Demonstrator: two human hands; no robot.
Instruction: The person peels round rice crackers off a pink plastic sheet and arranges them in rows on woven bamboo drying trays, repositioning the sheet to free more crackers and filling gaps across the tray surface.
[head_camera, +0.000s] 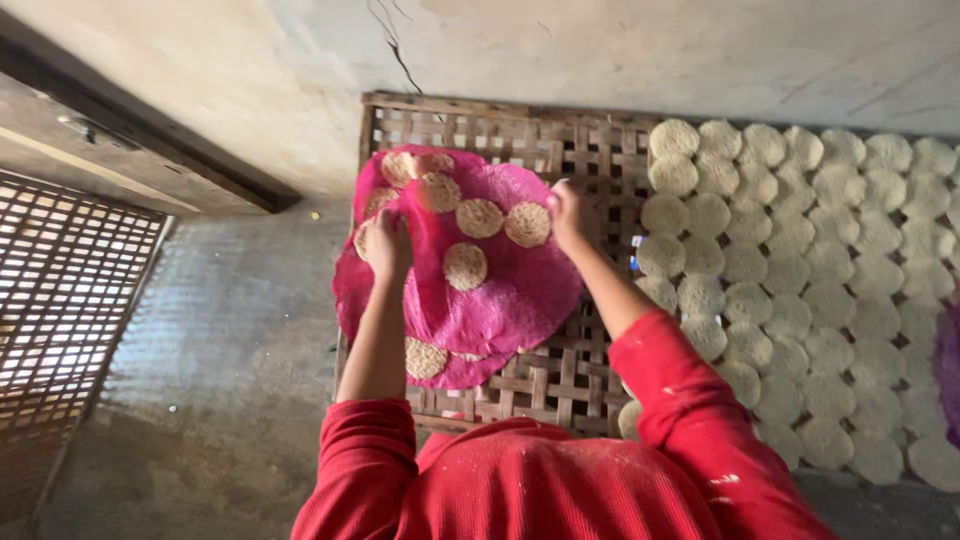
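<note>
Your left hand (388, 245) and right hand (567, 215) both pinching edges of pink cloth (500, 290), lifted over woven bamboo rack (560, 380). Round noodle cakes (480, 217) stuck on cloth, more rows (800, 290) laid right.

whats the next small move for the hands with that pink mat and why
Probably tip the pink mat toward the bare slats of the bamboo rack. The left hand and right hand each grip an edge, several noodle discs cling to it, and laid-out discs already fill the rack's right part.
</note>
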